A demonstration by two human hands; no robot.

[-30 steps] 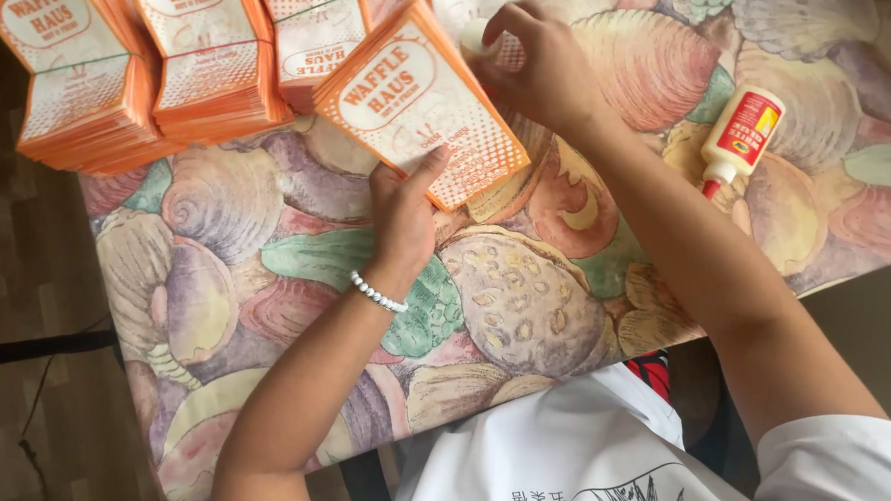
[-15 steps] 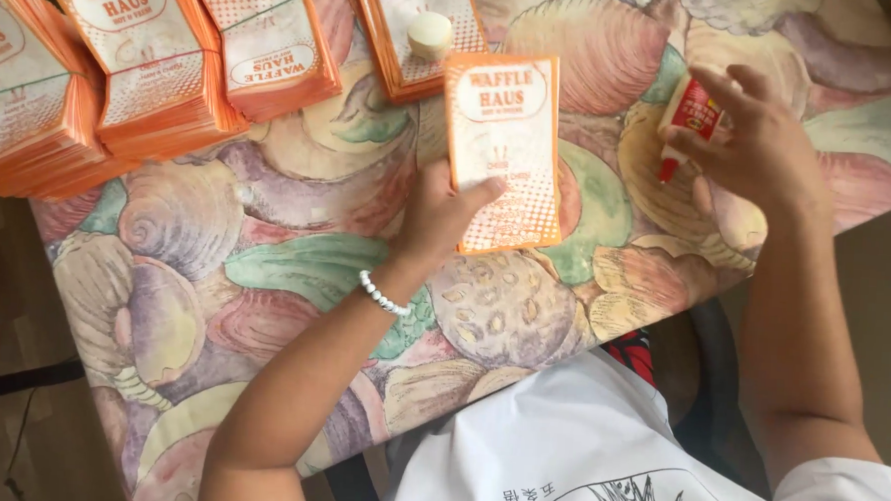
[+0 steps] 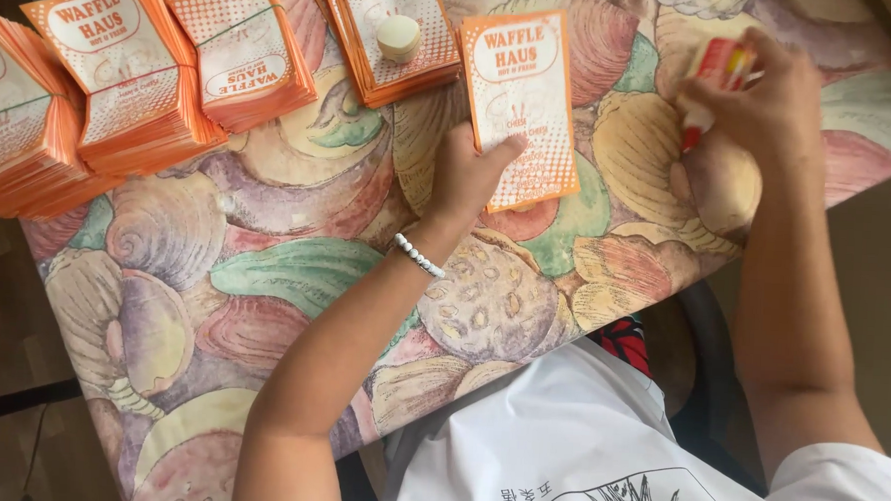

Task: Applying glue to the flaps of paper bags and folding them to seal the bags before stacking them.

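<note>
Gluing step: left hand (image 3: 466, 176), fingers pressed flat, pinned an orange paper bag (image 3: 520, 103) near the bench's (image 3: 294, 274) far edge; right hand (image 3: 762, 104), fingers wrapped around a glue stick (image 3: 716, 67). Next, probably bringing glue over the bag.

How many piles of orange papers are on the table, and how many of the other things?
Stacks of orange paper sleeves: 4
Single orange sleeve under the left hand: 1
Red-and-white glue bottle in the right hand: 1
Small round cap on a stack: 1
Bead bracelet: 1
Total: 8
</note>
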